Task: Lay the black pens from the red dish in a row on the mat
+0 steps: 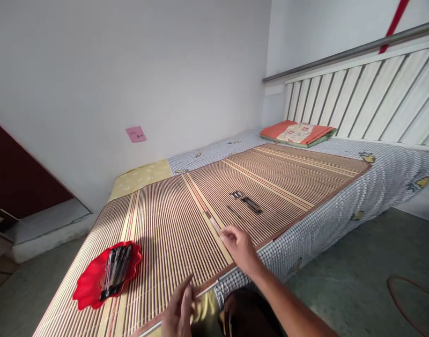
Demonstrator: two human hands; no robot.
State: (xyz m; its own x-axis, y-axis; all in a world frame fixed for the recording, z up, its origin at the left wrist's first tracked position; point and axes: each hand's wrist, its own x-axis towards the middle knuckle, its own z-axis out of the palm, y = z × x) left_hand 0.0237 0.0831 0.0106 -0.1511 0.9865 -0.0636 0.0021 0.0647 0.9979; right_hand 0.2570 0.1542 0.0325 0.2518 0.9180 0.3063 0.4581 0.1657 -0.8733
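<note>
Pens [246,202] on mat [158,220], right hand [240,245] near — apart

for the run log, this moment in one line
right hand over bamboo mat | left hand open near its edge | pens in red plate

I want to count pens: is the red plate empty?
No, several black pens lie side by side in the plate.
</note>
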